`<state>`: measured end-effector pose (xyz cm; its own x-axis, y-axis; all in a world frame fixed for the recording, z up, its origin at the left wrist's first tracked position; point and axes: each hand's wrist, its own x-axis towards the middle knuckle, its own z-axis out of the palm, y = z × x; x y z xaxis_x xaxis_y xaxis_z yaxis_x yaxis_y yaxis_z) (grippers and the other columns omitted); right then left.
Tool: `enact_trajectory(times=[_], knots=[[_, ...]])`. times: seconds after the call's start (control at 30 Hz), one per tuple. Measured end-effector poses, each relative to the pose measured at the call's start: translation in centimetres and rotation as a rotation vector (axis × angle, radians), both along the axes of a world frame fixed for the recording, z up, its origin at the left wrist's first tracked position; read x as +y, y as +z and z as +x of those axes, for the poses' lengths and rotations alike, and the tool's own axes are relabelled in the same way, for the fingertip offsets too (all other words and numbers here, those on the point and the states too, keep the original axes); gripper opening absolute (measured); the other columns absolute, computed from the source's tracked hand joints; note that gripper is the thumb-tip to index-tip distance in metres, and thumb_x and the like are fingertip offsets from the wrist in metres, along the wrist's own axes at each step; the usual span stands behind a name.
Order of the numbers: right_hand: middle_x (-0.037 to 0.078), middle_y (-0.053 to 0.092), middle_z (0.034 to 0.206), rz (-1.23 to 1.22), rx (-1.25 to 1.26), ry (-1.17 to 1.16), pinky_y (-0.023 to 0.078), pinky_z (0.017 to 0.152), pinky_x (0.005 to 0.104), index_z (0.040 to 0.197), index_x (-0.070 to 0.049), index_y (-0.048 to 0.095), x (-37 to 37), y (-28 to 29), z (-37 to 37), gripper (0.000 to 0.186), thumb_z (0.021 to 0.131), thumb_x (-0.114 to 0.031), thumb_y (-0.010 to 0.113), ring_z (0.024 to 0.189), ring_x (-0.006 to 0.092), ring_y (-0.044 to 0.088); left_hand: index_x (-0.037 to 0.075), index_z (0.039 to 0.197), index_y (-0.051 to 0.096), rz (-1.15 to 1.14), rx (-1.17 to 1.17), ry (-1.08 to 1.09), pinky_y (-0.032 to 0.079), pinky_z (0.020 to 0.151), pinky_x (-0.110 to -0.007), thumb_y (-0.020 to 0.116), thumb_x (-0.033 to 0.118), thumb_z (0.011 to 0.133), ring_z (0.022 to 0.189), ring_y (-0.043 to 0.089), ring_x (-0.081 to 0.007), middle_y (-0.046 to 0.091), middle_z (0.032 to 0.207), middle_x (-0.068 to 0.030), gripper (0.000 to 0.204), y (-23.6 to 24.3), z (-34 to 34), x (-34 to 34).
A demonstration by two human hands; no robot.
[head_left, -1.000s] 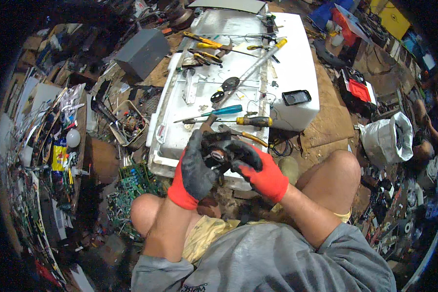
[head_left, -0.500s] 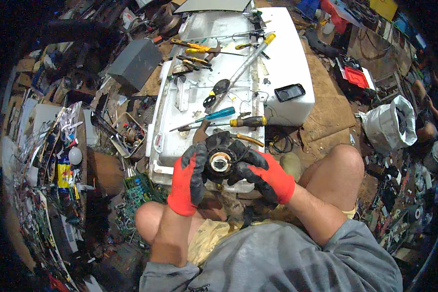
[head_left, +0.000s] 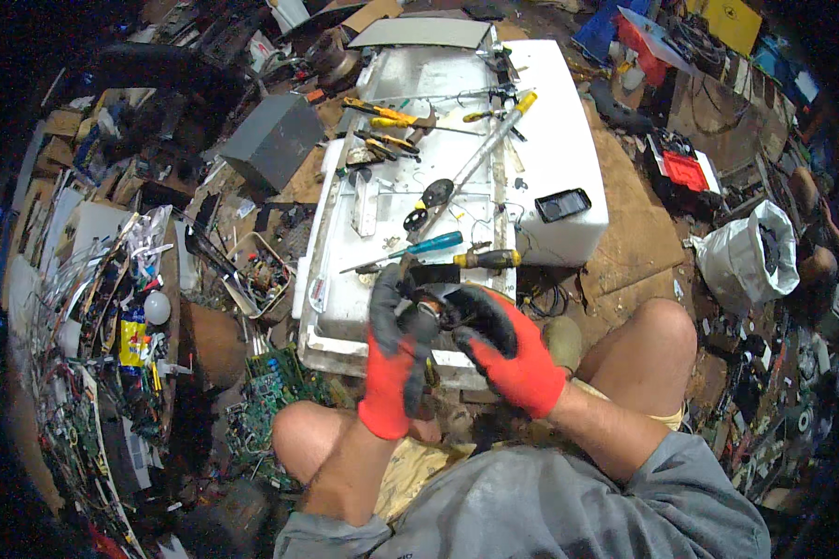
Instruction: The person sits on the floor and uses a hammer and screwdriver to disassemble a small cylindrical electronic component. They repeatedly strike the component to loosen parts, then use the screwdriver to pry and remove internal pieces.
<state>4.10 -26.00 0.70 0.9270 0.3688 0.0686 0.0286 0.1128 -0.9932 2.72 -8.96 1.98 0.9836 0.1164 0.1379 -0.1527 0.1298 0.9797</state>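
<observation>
Between my two gloved hands is a black round component (head_left: 428, 313) with a pale centre, partly hidden and blurred. My left hand (head_left: 391, 359) and my right hand (head_left: 503, 349), both in red and dark grey gloves, are closed on it. Just beyond my fingers, on a white appliance body (head_left: 354, 252), lie a blue screwdriver (head_left: 434, 242) and a yellow-black screwdriver (head_left: 487, 258). Further up sit several yellow-handled tools (head_left: 387, 121), a long rod (head_left: 475, 158) and small black discs (head_left: 435, 192). A black rectangular case (head_left: 562, 204) lies on the raised white part at the right.
A grey box (head_left: 268, 142) stands at the back left. Scrap piles (head_left: 121, 391), a tub of parts (head_left: 261, 275) and circuit boards (head_left: 270, 401) surround my left side. At the right are a white sack (head_left: 744, 256), a red tray (head_left: 684, 168) and another person's limb (head_left: 816, 270).
Half a second ago the component's ring faced up in plain sight; now it is turned and mostly covered. My left hand has moved right and its fingers reach higher over it.
</observation>
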Motion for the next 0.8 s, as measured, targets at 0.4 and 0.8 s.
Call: enact_trajectory(times=[0.4,0.8], knots=[[0.023,0.056,0.128,-0.801,-0.771,0.137,0.049,0.095,0.0480,0.137,-0.009,0.050,0.3,4.6,4.6,0.064,0.079,-0.027,0.074,0.114,0.0390,0.058,0.010,0.141,0.048,-1.208,0.022,-0.221,0.045,0.103,-0.059,0.051,0.057,0.093,0.130,0.050,-0.0430,0.046,0.146,-0.0214,0.067,3.1,0.0,4.6],[0.034,0.043,0.135,-1.259,-0.270,0.286,0.051,0.093,0.0475,0.145,-0.002,0.036,-1.8,-6.3,3.0,0.082,0.078,-0.034,0.071,0.108,0.0437,0.061,0.018,0.130,0.063,-1.205,-0.016,-0.061,0.021,0.114,-0.070,0.052,0.047,0.091,0.136,0.042,-0.0461,0.057,0.137,-0.0194,0.050,3.3,-0.6,7.7]])
